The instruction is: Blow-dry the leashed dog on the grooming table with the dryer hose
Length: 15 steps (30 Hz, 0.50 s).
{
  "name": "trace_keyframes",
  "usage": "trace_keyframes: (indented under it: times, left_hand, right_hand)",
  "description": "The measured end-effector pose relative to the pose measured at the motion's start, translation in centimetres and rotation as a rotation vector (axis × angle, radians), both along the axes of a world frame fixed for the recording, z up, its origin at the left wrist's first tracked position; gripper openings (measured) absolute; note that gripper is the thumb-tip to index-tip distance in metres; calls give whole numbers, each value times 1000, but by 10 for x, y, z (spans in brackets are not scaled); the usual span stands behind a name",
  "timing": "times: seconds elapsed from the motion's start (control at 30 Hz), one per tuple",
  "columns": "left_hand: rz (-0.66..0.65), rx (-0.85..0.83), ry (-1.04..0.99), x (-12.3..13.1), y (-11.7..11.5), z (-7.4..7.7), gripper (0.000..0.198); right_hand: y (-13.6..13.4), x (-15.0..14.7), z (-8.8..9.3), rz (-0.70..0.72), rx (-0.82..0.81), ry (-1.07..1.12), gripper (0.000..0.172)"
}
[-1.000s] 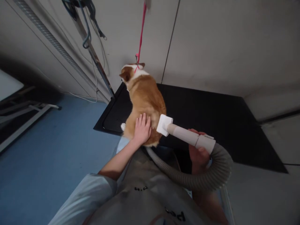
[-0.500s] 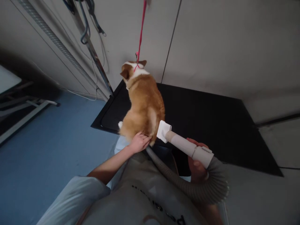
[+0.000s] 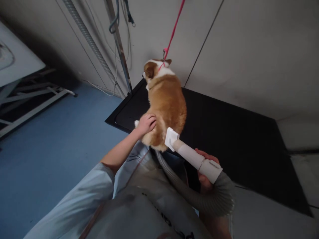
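A brown-and-white corgi (image 3: 169, 96) is on a black table (image 3: 231, 142) with its back to me and its head turned to the far left. My left hand (image 3: 147, 124) rests on its left haunch, fingers bent against the fur. In my right hand (image 3: 205, 179) is the pale handle of a pet dryer hose; the hose partly hides the hand. The flat white nozzle (image 3: 171, 137) points left at the rump, close to the fur; whether they touch I cannot tell. A grey ribbed hose (image 3: 194, 196) loops from the handle back across my apron.
A red leash (image 3: 174, 30) runs up from the corgi's neck. A metal post (image 3: 119, 46) stands at the table's far left corner beside a ribbed hose (image 3: 92, 46) and cables. A white-topped table (image 3: 22, 56) with a folding frame stands left on the blue floor (image 3: 69, 132).
My left hand has moved up from the base of the rump onto the left haunch. The nozzle stays near the rump. The whole view has shifted, with the surroundings now further right.
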<state>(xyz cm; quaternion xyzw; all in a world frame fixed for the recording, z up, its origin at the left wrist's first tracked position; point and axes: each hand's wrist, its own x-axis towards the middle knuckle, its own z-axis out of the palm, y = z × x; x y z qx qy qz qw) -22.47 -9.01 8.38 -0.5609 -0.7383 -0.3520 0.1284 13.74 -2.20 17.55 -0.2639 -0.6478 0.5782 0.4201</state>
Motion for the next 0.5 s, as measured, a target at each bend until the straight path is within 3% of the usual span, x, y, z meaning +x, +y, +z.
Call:
trace_keyframes:
  times: [0.23,0.5]
  left_hand:
    - [59,103,-74,2,-7,-15,25]
    - [236,144,-120,19,-29,-37,40]
  right_hand:
    - [-10,-5,-9,156,-16,-60,52]
    - [-35,-3,6,178,-98,-112,51]
